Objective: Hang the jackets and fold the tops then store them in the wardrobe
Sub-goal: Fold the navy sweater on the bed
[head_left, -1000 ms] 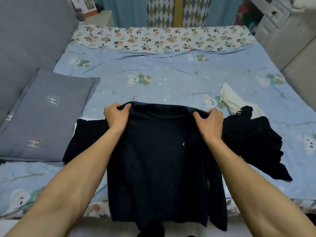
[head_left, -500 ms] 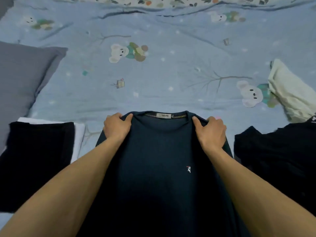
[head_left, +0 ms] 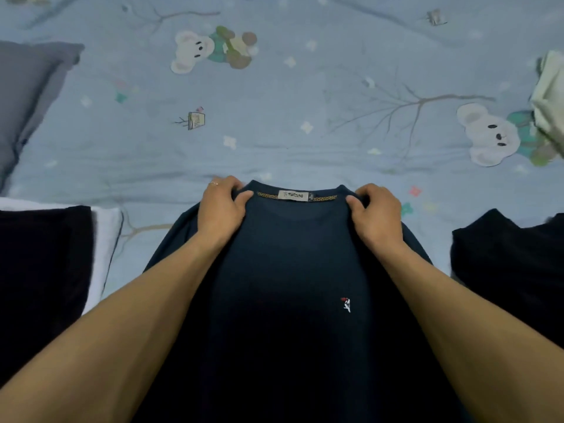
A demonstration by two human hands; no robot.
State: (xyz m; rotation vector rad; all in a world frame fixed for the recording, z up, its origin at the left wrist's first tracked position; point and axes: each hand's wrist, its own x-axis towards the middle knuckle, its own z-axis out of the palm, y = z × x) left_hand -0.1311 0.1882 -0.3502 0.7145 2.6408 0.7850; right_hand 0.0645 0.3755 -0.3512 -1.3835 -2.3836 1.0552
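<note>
With your left hand [head_left: 221,209] and right hand [head_left: 377,213] each pinching a shoulder beside the collar, lay the dark navy knit top [head_left: 293,285] flat on the blue bear-print bedsheet [head_left: 274,117], front up, smoothing wrinkles.

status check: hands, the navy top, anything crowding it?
Left hand and right hand grip the navy top at its shoulders. Front up on the bedsheet. Dark folded pile left, black garment right.
</note>
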